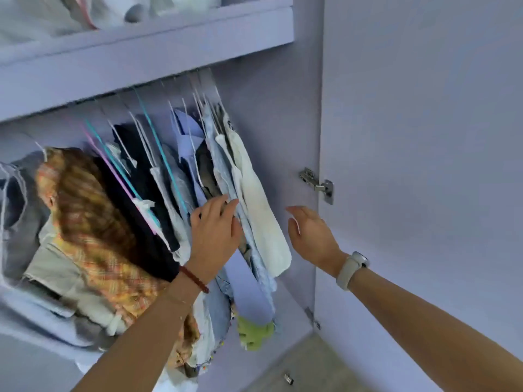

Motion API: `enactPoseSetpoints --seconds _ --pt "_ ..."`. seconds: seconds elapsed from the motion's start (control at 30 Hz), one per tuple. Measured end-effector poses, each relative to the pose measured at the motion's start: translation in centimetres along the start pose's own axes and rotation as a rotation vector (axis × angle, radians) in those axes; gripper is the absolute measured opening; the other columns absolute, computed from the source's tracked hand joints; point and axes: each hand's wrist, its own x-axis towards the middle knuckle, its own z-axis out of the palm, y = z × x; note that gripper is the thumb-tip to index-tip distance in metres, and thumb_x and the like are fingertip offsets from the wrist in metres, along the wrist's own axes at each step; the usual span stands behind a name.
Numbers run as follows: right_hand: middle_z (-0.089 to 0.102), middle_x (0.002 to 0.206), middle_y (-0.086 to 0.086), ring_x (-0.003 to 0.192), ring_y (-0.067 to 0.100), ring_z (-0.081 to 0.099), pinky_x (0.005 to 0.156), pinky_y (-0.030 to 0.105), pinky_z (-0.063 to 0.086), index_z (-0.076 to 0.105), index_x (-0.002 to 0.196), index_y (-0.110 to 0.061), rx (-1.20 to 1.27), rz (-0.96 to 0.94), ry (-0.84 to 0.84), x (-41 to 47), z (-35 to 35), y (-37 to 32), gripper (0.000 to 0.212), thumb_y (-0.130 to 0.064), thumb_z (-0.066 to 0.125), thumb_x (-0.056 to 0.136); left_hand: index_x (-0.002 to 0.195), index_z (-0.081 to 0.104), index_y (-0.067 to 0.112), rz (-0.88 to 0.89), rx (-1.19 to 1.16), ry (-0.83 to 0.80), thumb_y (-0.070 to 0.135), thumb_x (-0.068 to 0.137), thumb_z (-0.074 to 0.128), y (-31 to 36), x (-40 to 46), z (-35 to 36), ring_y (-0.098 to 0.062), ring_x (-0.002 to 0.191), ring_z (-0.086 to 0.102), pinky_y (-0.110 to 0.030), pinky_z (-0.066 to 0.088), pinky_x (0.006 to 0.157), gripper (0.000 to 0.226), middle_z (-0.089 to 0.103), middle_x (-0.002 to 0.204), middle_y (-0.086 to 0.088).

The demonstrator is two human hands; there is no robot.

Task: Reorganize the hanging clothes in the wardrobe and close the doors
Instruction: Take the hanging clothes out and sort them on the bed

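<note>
Right, hanging clothes packed tight on hangers under the wardrobe shelf, tilted in this view, crowding the centre & left of the compartment. Left hand w/ fingers straight, pressed flat against the light blue shirts, holding nothing; red bead bracelet on that wrist. Cream garment is the outermost piece on the right edge of the row. Right hand relaxed, fingers loose, gripping nothing, hovering in the gap betw. cream garment & wardrobe side wall; pale watch on wrist. Open door swung out at right, hinge showing. Orange plaid garment bulges forward at left. Folded items on the top shelf, blurred.
</note>
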Motion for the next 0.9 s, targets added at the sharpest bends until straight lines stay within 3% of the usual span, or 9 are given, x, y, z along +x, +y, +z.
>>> enactPoseSetpoints --seconds 0.1,0.3,0.43,0.57,0.73,0.83,0.9 --pt "0.057 0.121 0.018 0.11 0.033 0.052 0.094 0.036 0.04 0.052 0.124 -0.004 0.119 -0.032 0.041 6.2 0.0 -2.6 0.033 -0.014 0.038 0.096 0.116 0.063 0.008 0.018 0.101 0.065 0.014 0.085 0.053 -2.0 4.7 -1.5 -0.029 0.114 0.055 -0.046 0.039 0.091 0.033 0.059 0.123 -0.013" --pt "0.061 0.097 0.021 0.097 0.036 0.054 0.077 0.033 0.037 0.057 0.087 -0.004 0.219 -0.02 0.004 17.3 0.2 -5.1 0.027 -0.017 0.036 0.096 0.14 0.038 0.022 -0.011 0.252 -0.162 0.03 0.095 0.043 -4.6 11.3 -0.2 -0.026 0.138 0.025 -0.055 0.013 0.109 0.046 0.035 0.148 -0.004" --pt "0.06 0.099 0.024 0.094 0.037 0.056 0.077 0.035 0.042 0.056 0.092 0.001 0.118 -0.032 -0.111 21.1 1.4 -5.6 0.034 -0.029 0.039 0.096 0.126 0.057 0.024 0.02 0.336 -0.165 0.032 0.085 0.062 -5.7 11.7 0.9 -0.036 0.121 0.05 -0.068 0.036 0.092 0.042 0.052 0.134 -0.007" --pt "0.054 0.117 0.021 0.107 0.039 0.053 0.085 0.039 0.043 0.05 0.117 -0.001 0.033 -0.023 -0.131 22.7 2.2 -6.1 0.031 -0.018 0.039 0.093 0.126 0.057 0.024 0.019 0.313 -0.133 0.038 0.09 0.033 -6.6 11.3 1.5 -0.036 0.119 0.052 -0.059 0.045 0.088 0.046 0.054 0.133 -0.007" --pt "0.059 0.111 0.021 0.102 0.04 0.055 0.076 0.036 0.041 0.053 0.106 -0.004 -0.056 0.095 -0.097 24.7 1.6 -6.4 0.03 -0.024 0.033 0.095 0.129 0.054 0.022 -0.031 0.229 -0.173 0.037 0.092 0.028 -7.0 11.1 2.3 -0.04 0.127 0.042 -0.059 0.039 0.095 0.048 0.047 0.139 -0.009" --pt "0.063 0.103 0.02 0.094 0.04 0.058 0.069 0.033 0.038 0.058 0.089 -0.004 -0.077 0.092 -0.05 25.3 0.6 -6.6 0.032 -0.025 0.034 0.096 0.128 0.056 0.022 -0.06 0.18 -0.167 0.039 0.095 0.022 -6.8 11.2 2.3 -0.039 0.126 0.043 -0.059 0.039 0.094 0.05 0.047 0.139 -0.009" --pt "0.064 0.096 0.021 0.089 0.04 0.058 0.067 0.033 0.038 0.051 0.077 -0.008 -0.067 0.089 0.015 25.1 0.1 -6.5 0.027 -0.02 0.035 0.095 0.125 0.058 0.021 -0.06 0.161 -0.139 0.038 0.094 0.026 -6.8 11.1 2.2 -0.039 0.125 0.045 -0.06 0.042 0.092 0.048 0.049 0.137 -0.009"
